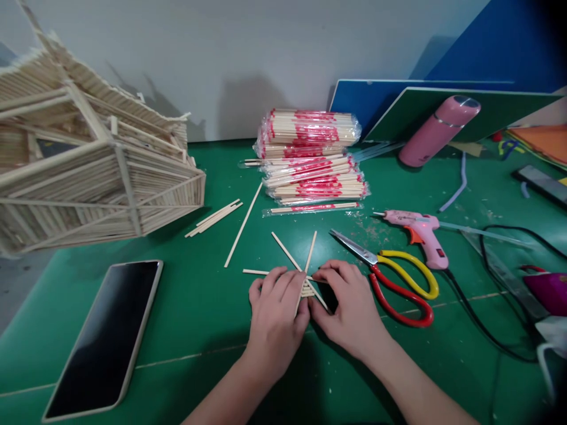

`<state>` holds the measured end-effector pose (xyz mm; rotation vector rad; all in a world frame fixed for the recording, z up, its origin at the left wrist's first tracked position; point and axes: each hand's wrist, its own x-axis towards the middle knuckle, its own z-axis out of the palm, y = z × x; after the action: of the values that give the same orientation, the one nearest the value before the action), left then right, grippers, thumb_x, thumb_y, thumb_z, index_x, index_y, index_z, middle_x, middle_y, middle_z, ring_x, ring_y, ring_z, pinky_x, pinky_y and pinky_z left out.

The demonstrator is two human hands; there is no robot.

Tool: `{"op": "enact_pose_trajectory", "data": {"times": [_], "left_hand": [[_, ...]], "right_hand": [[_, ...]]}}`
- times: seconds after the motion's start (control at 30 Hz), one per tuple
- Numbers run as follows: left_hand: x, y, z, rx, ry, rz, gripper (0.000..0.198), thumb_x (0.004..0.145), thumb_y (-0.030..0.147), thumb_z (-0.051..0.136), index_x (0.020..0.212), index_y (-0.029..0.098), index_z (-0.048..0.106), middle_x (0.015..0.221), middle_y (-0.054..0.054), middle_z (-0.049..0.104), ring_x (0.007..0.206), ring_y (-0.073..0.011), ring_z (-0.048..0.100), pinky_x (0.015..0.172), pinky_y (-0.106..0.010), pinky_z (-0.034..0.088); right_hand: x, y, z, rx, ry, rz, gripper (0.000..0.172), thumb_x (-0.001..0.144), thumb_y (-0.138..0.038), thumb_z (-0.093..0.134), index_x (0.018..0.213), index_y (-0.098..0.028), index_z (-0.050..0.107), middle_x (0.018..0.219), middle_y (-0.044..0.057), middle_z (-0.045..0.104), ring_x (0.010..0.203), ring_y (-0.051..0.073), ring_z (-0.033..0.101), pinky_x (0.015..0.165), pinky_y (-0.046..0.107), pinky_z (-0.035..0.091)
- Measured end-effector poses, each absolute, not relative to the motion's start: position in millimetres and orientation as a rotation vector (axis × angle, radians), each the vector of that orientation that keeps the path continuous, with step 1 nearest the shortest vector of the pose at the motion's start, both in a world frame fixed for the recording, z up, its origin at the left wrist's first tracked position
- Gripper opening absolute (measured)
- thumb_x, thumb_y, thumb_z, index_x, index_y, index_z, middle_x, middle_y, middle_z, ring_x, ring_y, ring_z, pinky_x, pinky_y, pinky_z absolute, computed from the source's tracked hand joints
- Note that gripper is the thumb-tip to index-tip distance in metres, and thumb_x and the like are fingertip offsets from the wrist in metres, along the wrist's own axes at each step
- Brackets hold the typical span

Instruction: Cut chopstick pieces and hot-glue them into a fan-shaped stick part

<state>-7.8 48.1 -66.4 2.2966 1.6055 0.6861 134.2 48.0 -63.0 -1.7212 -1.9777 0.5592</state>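
Between my hands lies a star-shaped piece of crossed chopsticks (306, 289), with several short bits set side by side in its near wedge. My left hand (278, 313) is over its left side, fingers curled on the sticks and thumb at the near edge. My right hand (348, 301) grips the right side between thumb and fingers. The fingers partly hide the crossing point. Just right of my right hand rest scissors (387, 271) with one yellow and one red handle. A single loose chopstick (243, 224) and several shorter cut sticks (215, 218) lie beyond my left hand.
A large chopstick-built model (128, 177) stands at left, above a phone (108, 336). Wrapped chopstick packs (314, 159) are piled at the back. On the right are a pink glue gun (419, 230) with a trailing cord, a pink bottle (436, 133) and leaning boards (394, 112).
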Motion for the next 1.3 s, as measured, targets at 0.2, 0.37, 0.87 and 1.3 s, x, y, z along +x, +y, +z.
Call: {"op": "enact_pose_trajectory", "data": {"times": [0.2,0.37,0.87,1.3], "left_hand": [[-9.9,47.0,-68.6,2.286,1.611,0.582,0.035,0.073,0.018,0.048,0.108,0.02,0.05,0.104,-0.007,0.06,0.105,-0.0254,0.046,0.085,-0.043,0.029],[-9.5,44.8,-64.2,2.268,1.598,0.602,0.039,0.073,0.015,0.046,0.112,0.019,0.045,0.111,-0.008,0.056,0.107,-0.0237,0.043,0.087,-0.042,0.028],[-11.5,43.1,-66.9,2.324,1.606,0.638,0.043,0.073,0.013,0.044,0.116,0.015,0.041,0.108,-0.009,0.057,0.106,-0.0251,0.044,0.086,-0.045,0.03],[-13.1,44.1,-70.6,2.379,1.618,0.65,0.042,0.074,0.011,0.042,0.116,0.016,0.042,0.11,-0.01,0.057,0.106,-0.0249,0.046,0.085,-0.045,0.032]], "right_hand": [[134.6,46.7,-61.0,-1.697,-1.976,0.564,0.026,0.066,-0.028,0.058,0.091,-0.021,0.057,0.1,0.006,0.052,0.092,0.023,0.047,0.077,0.038,0.036],[135.3,46.2,-60.6,-1.659,-1.982,0.55,0.025,0.066,-0.027,0.057,0.091,-0.02,0.057,0.098,0.006,0.052,0.09,0.023,0.048,0.076,0.037,0.037],[132.8,44.8,-59.5,-1.622,-1.971,0.509,0.021,0.068,-0.024,0.057,0.088,-0.02,0.057,0.095,0.006,0.053,0.089,0.022,0.048,0.074,0.035,0.038],[131.9,44.5,-57.5,-1.618,-1.959,0.524,0.02,0.068,-0.022,0.056,0.088,-0.02,0.056,0.095,0.005,0.052,0.088,0.022,0.048,0.073,0.035,0.037]]}}
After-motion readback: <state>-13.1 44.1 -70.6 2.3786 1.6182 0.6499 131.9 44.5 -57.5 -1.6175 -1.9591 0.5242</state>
